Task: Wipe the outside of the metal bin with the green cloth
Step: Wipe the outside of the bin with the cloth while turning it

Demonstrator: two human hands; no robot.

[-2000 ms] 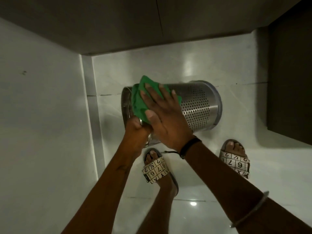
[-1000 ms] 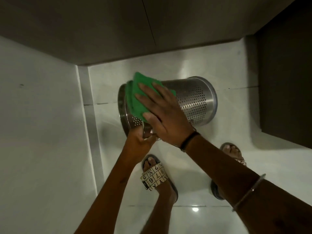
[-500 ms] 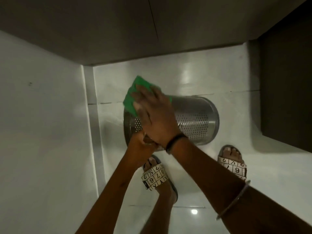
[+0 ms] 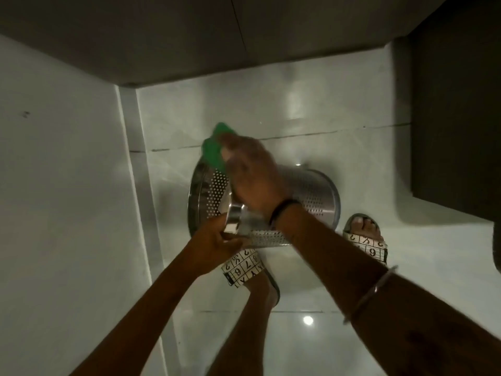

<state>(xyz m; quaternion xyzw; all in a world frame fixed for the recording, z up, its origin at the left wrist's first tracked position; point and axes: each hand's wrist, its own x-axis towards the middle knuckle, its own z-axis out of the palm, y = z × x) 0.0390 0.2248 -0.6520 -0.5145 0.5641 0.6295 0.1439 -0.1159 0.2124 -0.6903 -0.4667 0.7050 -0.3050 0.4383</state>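
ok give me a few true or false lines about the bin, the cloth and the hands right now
1. The metal bin is tilted over, not standing upright. True.
2. The right hand presses the green cloth on the bin. True.
3. The cloth lies on the floor beside the bin. False: it is under the right hand, against the bin's side.
4. The left hand hangs free, away from the bin. False: it grips the bin's rim.
5. The person is barefoot. False: both feet wear patterned sandals.
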